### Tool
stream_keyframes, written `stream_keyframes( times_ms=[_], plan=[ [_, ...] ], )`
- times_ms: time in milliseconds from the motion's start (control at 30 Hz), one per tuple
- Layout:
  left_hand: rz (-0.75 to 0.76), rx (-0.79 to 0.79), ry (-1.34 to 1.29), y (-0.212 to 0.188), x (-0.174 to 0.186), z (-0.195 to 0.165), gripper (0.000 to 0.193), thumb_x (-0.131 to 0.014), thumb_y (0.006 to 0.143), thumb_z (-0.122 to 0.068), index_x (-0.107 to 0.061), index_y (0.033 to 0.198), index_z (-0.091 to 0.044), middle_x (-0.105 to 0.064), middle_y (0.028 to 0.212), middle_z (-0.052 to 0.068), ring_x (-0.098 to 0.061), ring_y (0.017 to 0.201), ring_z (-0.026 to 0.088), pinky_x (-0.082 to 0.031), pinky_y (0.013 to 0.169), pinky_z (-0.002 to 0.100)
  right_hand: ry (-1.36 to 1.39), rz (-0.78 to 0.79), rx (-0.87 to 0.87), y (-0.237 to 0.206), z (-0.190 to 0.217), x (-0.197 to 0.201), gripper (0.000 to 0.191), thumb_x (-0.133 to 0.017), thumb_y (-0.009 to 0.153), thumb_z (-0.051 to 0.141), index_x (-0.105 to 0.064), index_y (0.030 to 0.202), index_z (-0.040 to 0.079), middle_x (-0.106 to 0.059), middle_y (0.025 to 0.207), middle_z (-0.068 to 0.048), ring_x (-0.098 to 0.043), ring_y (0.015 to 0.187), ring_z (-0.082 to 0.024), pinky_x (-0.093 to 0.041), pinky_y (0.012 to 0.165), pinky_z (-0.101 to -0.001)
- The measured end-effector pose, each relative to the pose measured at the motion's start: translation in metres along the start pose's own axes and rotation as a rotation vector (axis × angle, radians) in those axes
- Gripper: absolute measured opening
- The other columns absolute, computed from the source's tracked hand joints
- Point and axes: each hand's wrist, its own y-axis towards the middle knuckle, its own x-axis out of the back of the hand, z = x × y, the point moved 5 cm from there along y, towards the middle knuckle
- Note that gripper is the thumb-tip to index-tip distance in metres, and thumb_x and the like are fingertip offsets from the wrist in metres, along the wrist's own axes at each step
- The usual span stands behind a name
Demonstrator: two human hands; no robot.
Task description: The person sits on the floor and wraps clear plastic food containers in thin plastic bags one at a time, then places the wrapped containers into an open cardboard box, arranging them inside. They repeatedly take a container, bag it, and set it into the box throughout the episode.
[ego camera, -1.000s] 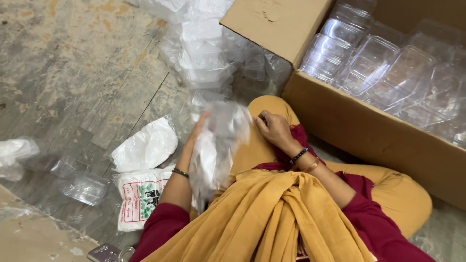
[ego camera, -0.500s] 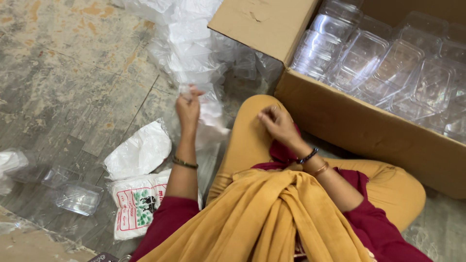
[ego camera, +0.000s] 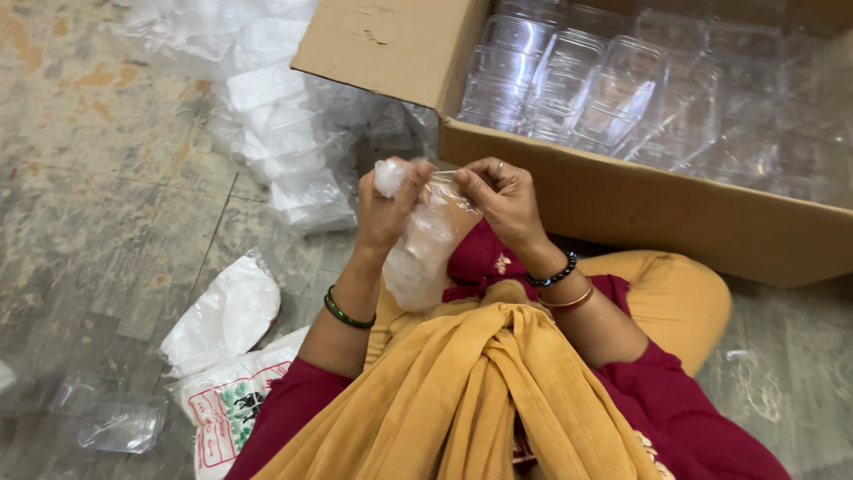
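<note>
I sit on the floor and hold a clear plastic bag (ego camera: 418, 253) in front of my chest with both hands. My left hand (ego camera: 386, 206) grips its top edge on the left, my right hand (ego camera: 499, 197) pinches the top edge on the right. The bag hangs down between my hands over my lap. What it contains I cannot make out. Both wrists wear bangles.
A large open cardboard box (ego camera: 622, 200) full of clear plastic containers (ego camera: 613, 93) stands right in front of me. A long stack of clear containers in wrap (ego camera: 275, 133) lies on the floor to the left. White bags (ego camera: 227, 311) and a loose clear container (ego camera: 120, 427) lie at my left side.
My left hand reached out to the wrapped stack on the floor, then came back. Both hands now meet in front of me, holding the clear bag by its top.
</note>
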Motion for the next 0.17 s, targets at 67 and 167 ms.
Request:
stream_keyframes(
  times_ms=[67,167],
  plan=[
    [0.111,0.033,-0.116,0.002,-0.015,0.008,0.027,-0.075,0.099,-0.03,-0.073,0.098,-0.003,-0.066,0.08,-0.004,-0.058,0.072,0.004,-0.048,0.064,0.021,-0.06,-0.039,0.067,-0.006,-0.004,0.009,0.024,-0.07,0.106,0.021,-0.071,0.093,0.001,-0.064,0.078,0.002,-0.053,0.069,-0.003,-0.042,0.06,-0.0195],
    [0.183,0.035,-0.146,0.004,-0.033,0.013,0.028,-0.075,0.099,-0.03,-0.075,0.102,-0.002,-0.065,0.082,-0.005,-0.056,0.074,0.004,-0.045,0.064,0.02,-0.083,-0.062,0.149,-0.009,-0.009,0.018,0.025,-0.07,0.108,0.021,-0.07,0.093,0.002,-0.062,0.082,0.003,-0.051,0.073,-0.003,-0.041,0.062,-0.0194]
  ],
)
